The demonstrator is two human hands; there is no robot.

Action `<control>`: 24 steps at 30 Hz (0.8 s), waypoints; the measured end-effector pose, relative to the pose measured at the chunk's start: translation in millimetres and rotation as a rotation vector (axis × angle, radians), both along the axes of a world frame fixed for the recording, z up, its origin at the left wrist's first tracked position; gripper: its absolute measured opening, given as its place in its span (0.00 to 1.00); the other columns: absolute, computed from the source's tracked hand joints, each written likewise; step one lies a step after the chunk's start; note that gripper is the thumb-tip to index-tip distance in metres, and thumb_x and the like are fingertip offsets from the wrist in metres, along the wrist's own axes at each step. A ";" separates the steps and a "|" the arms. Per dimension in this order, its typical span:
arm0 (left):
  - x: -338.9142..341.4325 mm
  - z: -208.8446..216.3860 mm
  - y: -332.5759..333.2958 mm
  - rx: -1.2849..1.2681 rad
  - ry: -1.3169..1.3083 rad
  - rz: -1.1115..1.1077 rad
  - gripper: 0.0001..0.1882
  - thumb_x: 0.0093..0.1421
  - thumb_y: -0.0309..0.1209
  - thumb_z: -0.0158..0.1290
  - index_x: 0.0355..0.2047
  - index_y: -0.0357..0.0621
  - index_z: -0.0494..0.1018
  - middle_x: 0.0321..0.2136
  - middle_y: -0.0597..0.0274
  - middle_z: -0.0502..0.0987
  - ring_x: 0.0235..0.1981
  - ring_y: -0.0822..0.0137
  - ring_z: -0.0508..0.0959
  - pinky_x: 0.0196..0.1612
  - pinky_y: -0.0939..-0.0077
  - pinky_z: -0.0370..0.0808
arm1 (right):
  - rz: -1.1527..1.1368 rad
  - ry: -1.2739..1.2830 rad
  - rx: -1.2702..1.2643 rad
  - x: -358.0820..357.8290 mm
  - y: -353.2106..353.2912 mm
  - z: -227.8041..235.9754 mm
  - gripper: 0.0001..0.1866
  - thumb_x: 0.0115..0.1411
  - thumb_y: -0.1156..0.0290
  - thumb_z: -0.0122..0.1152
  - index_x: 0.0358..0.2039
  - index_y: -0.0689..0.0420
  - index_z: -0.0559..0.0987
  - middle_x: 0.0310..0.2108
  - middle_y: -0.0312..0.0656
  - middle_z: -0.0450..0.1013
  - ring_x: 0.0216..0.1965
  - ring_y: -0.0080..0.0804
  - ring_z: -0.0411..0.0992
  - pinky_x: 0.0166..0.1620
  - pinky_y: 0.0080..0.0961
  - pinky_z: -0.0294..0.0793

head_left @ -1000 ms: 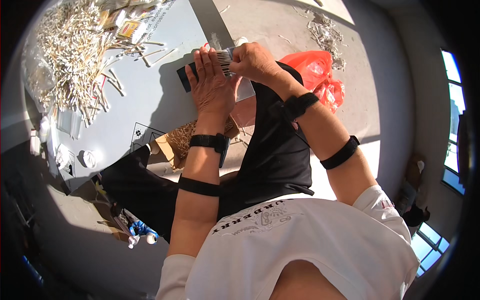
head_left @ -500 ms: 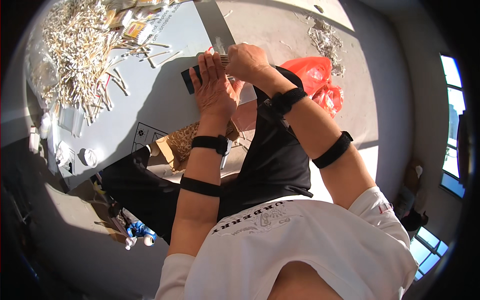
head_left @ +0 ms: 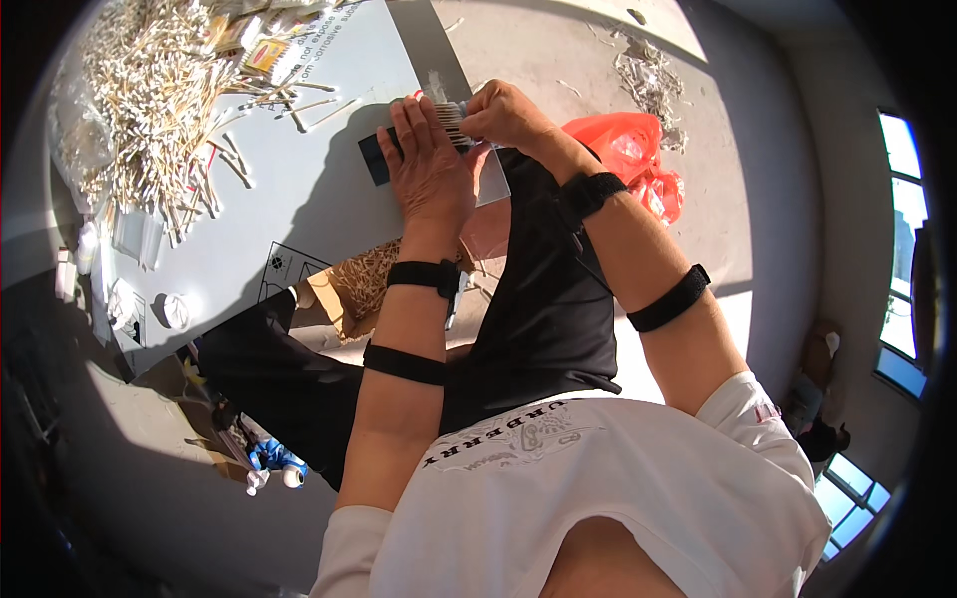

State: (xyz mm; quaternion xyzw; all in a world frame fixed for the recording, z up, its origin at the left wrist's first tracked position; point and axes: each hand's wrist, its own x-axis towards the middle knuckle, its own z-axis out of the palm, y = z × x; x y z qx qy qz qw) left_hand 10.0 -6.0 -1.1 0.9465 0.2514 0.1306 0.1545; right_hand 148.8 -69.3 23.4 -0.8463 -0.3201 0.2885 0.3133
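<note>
My left hand [head_left: 431, 174] lies flat with fingers stretched out over a dark flat piece [head_left: 373, 159] near the table's right edge. A row of cotton swabs [head_left: 452, 124] sticks out from beneath its fingers toward the right. At the outer ends of that row, my right hand [head_left: 508, 118] is closed in a pinch. Its fingertips hide whatever is between them. A big heap of loose cotton swabs [head_left: 159, 90] covers the left part of the table [head_left: 309, 189].
Below my left wrist stands a cardboard box [head_left: 359, 284] filled with swabs. A red plastic bag [head_left: 623, 149] lies to the right of my right forearm. Small yellow-labelled packs [head_left: 267, 55] rest by the heap. Scraps [head_left: 648, 85] litter the floor at the far right.
My right hand has shifted slightly right, and more of the swab row shows between the hands. My left hand stays flat in nearly the same place.
</note>
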 end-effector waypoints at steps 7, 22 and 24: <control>-8.9 3.9 -10.5 0.010 -0.015 -0.045 0.47 0.59 0.55 0.50 0.65 0.30 0.47 0.65 0.43 0.50 0.69 0.48 0.46 0.67 0.48 0.43 | 0.048 -0.174 -0.160 -8.0 6.2 9.0 0.11 0.41 0.60 0.63 0.20 0.54 0.81 0.22 0.42 0.77 0.29 0.39 0.77 0.35 0.28 0.77; -25.5 9.5 -12.9 0.016 0.010 -0.089 0.46 0.58 0.52 0.52 0.65 0.32 0.48 0.65 0.48 0.52 0.68 0.53 0.49 0.67 0.48 0.44 | -0.077 -0.494 -0.019 -31.3 1.5 13.8 0.08 0.45 0.65 0.60 0.20 0.56 0.78 0.19 0.47 0.73 0.27 0.46 0.75 0.33 0.38 0.75; -25.4 9.4 -12.7 0.020 0.005 -0.088 0.46 0.58 0.52 0.52 0.65 0.32 0.48 0.65 0.48 0.52 0.68 0.53 0.49 0.67 0.48 0.44 | -0.088 -0.532 0.076 -26.1 5.6 11.6 0.07 0.46 0.66 0.60 0.21 0.55 0.78 0.22 0.45 0.74 0.29 0.45 0.75 0.34 0.37 0.75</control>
